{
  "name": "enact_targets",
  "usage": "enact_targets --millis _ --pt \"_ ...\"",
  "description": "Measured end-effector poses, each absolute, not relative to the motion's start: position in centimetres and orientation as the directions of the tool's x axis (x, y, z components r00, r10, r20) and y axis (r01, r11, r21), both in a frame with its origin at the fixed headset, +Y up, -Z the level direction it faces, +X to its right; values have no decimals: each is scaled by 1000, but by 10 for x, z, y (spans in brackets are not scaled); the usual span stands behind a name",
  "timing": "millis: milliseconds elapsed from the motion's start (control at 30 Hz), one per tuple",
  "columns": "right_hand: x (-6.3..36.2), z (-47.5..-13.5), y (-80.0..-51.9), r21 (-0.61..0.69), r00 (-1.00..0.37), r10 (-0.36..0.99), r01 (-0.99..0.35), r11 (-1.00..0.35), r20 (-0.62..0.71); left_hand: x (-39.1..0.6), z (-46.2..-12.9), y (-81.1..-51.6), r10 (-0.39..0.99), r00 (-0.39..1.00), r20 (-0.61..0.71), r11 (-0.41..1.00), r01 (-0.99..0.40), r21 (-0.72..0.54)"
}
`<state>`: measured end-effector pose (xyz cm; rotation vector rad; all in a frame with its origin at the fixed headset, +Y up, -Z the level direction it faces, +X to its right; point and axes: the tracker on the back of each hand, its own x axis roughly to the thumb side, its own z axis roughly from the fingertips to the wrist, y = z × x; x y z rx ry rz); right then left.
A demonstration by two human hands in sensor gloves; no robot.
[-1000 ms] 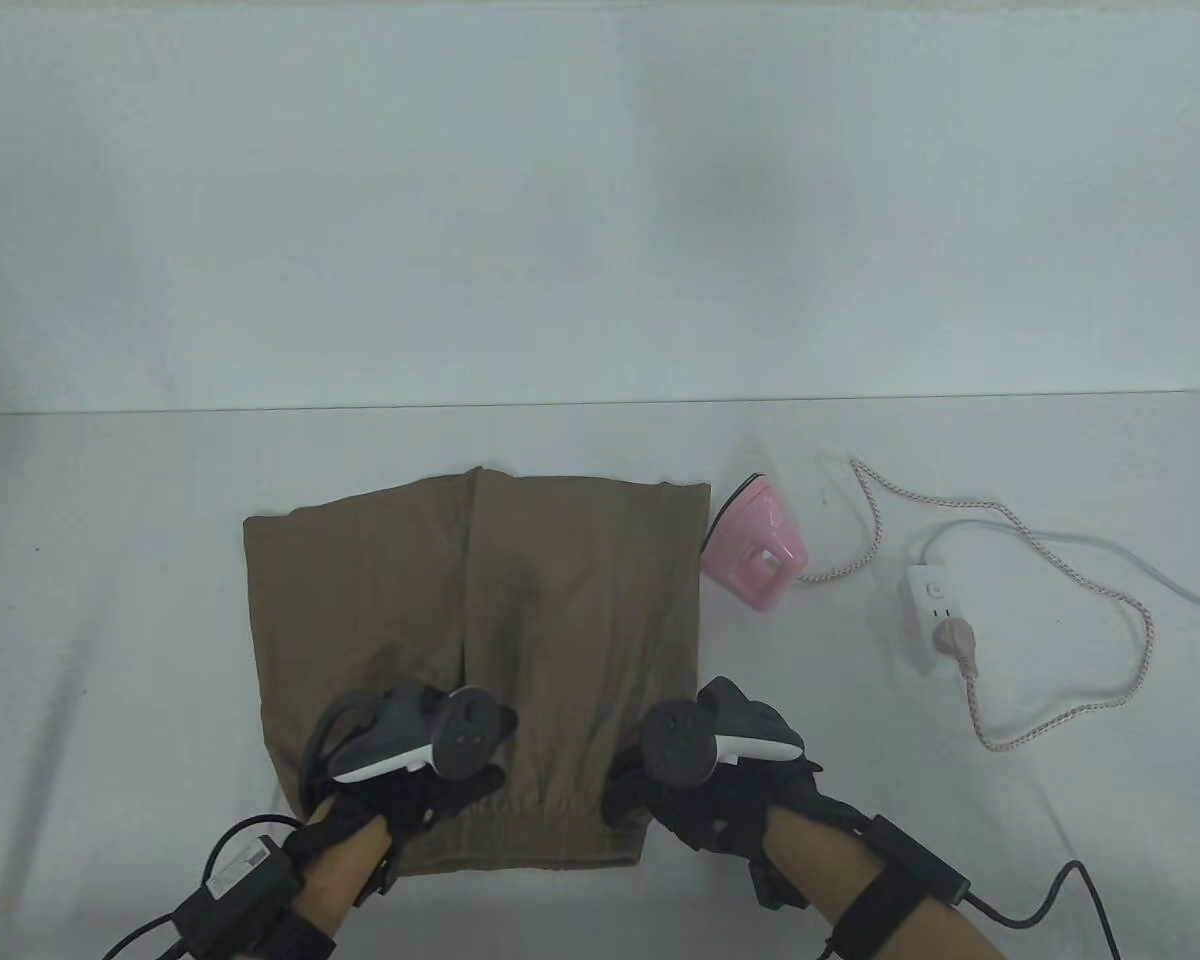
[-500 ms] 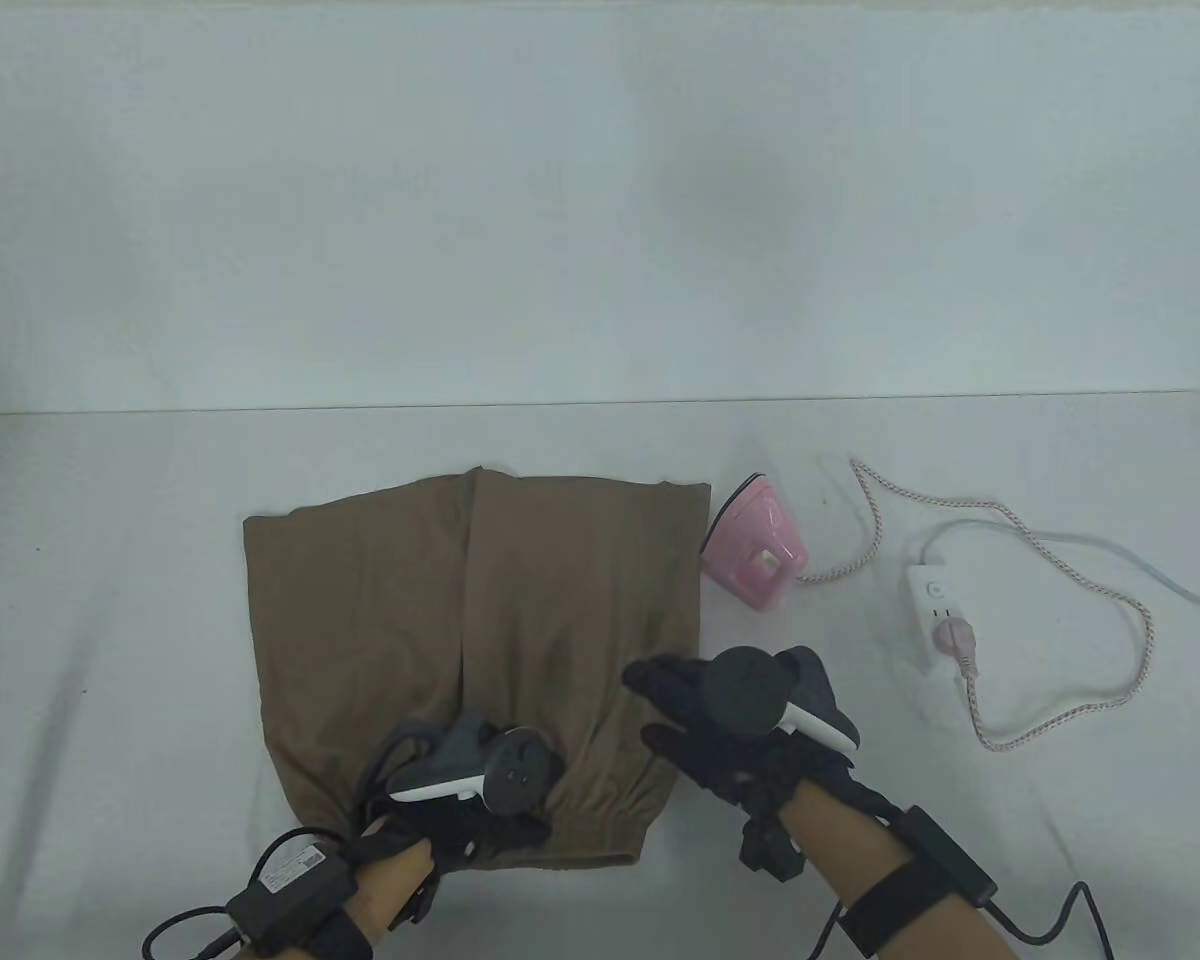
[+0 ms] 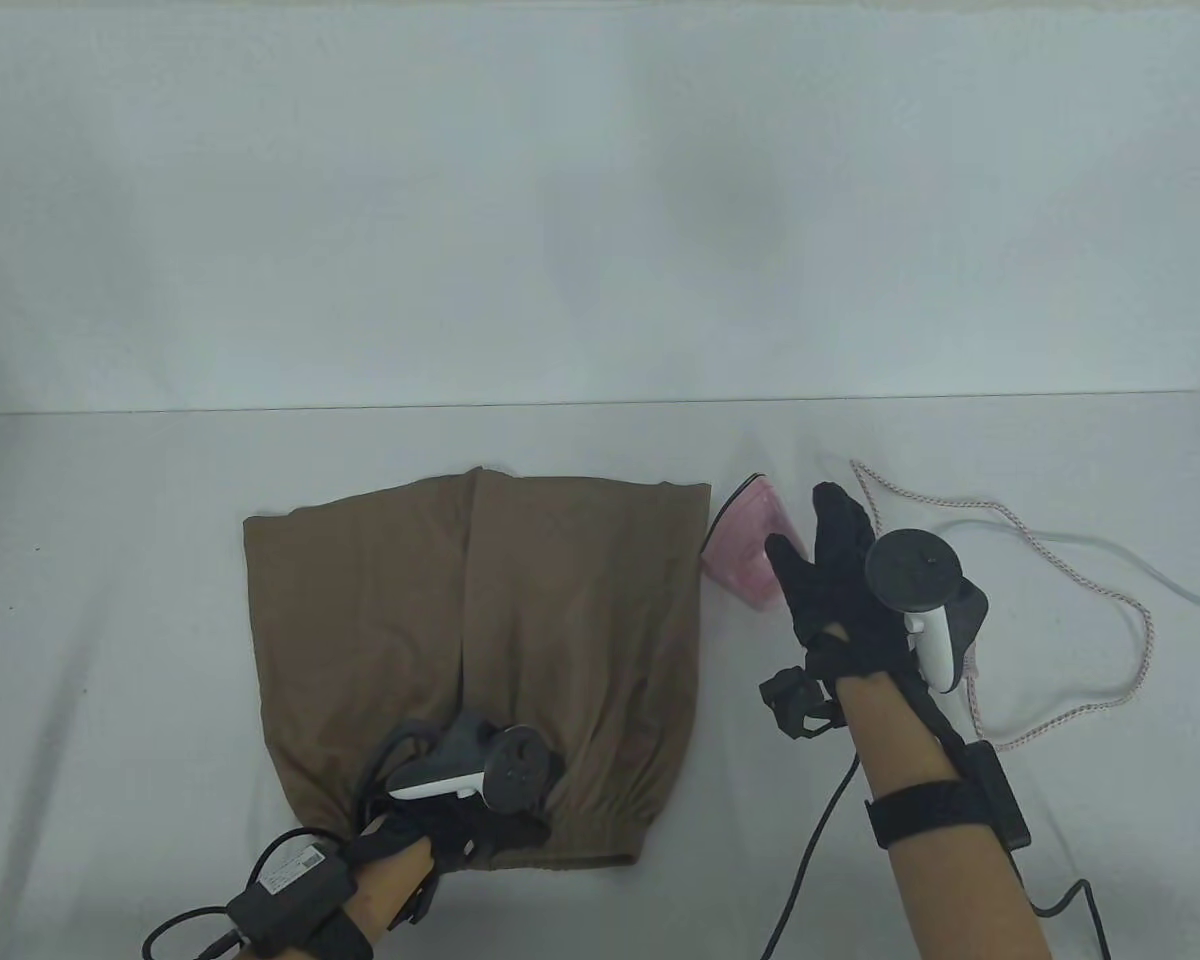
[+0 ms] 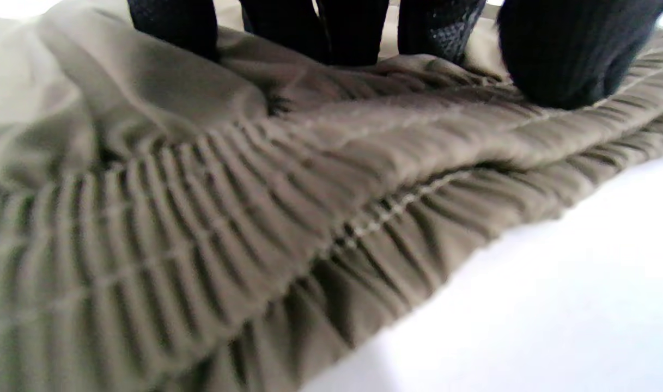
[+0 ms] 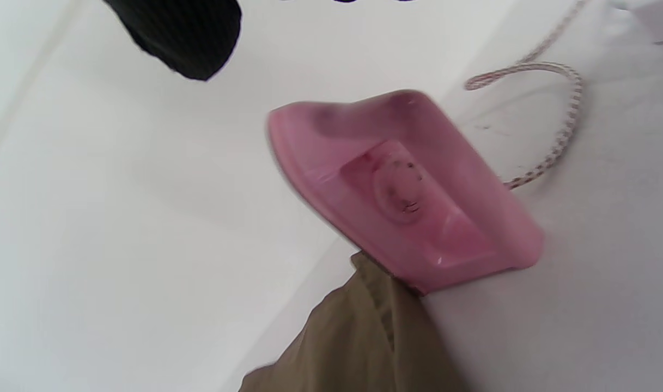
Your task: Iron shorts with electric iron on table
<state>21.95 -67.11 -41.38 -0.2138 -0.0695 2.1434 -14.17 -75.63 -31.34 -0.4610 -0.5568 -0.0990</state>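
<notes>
Brown shorts (image 3: 480, 640) lie flat on the white table (image 3: 110, 600), waistband toward me. My left hand (image 3: 460, 830) presses down on the elastic waistband (image 4: 255, 218); its gloved fingertips (image 4: 560, 60) rest on the fabric. A pink electric iron (image 3: 745, 545) stands on its side just right of the shorts, and it also shows in the right wrist view (image 5: 407, 190). My right hand (image 3: 835, 565) is open, fingers spread, right beside the iron and partly covering it, holding nothing. One right fingertip (image 5: 184, 38) shows above the iron.
The iron's braided cord (image 3: 1080, 580) loops across the right side of the table and shows in the right wrist view (image 5: 549, 109). A white cable (image 3: 1190, 595) runs off to the right edge. The power strip is hidden behind my right hand.
My right hand left the shorts' waistband and moved up and right to the iron, opening its fingers. My left hand shifted slightly right along the waistband and then stayed put.
</notes>
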Motion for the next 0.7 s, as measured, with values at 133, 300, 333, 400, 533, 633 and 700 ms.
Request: enact_targets --millis 133,300,333,400,533,633,700 --pt "231 -430 -688 -98 -453 862 -870 -483 -228 -142 -314 -756 36 848 529 891 212 -401" --pt "236 -445 -708 -38 -331 901 -934 -355 -280 -142 -314 -756 39 848 529 889 212 -405" --pt "235 -447 -711 -32 -342 895 -930 -366 -287 -142 -314 -756 39 848 529 889 212 -407" --pt "233 -449 -717 -12 -368 875 -920 -391 -313 -143 -315 -756 42 847 529 888 212 -408" --pt "224 -454 -735 15 -297 896 -951 -309 -331 -144 -315 -756 53 847 528 886 204 -416" --pt "222 -455 -745 -12 -298 883 -946 -324 -364 -144 -316 -756 57 848 527 884 203 -422" --pt "223 -457 -749 -15 -221 902 -970 -244 -370 -144 -316 -756 57 848 526 882 204 -425"
